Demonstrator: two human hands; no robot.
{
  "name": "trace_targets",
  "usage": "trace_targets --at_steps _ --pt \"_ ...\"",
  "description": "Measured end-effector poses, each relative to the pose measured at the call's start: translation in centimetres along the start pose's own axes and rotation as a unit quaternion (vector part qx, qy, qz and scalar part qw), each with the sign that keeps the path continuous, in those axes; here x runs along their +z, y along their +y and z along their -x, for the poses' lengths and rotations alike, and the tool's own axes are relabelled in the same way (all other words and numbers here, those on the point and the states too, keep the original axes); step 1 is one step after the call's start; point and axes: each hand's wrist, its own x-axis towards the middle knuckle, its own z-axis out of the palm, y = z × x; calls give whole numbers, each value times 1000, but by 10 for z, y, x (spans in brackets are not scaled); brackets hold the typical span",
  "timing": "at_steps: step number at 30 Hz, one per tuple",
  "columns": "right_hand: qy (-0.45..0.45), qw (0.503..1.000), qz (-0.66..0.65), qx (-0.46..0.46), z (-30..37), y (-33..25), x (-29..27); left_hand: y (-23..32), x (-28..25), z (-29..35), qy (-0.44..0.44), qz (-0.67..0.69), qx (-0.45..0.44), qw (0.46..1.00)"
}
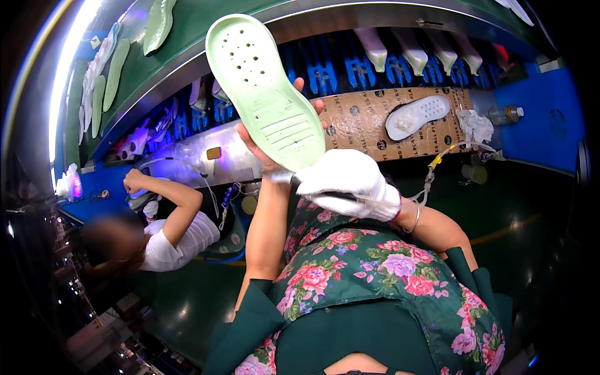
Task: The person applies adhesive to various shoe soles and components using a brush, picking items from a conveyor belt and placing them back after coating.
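My bare left hand holds a pale green shoe sole from beneath, its fingertips showing along the right edge. The sole is tilted up, with small holes toward its far end and raised bars near the heel. My right hand, in a white glove, closes around a slim hand tool with a thin hose running back along the wrist. The tool's blurred tip is beside the sole's heel edge; whether it touches cannot be made out.
A whitish sole lies on a brown cardboard sheet. To its right are crumpled white paper and a clear bottle. Soles stand on blue racks behind. Green soles rest on the upper shelf. A co-worker sits at left.
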Motion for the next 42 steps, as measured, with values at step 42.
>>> trace_targets --at_steps 42 --pt "31 998 4 63 -4 -10 -11 38 12 -31 34 -1 -270 962"
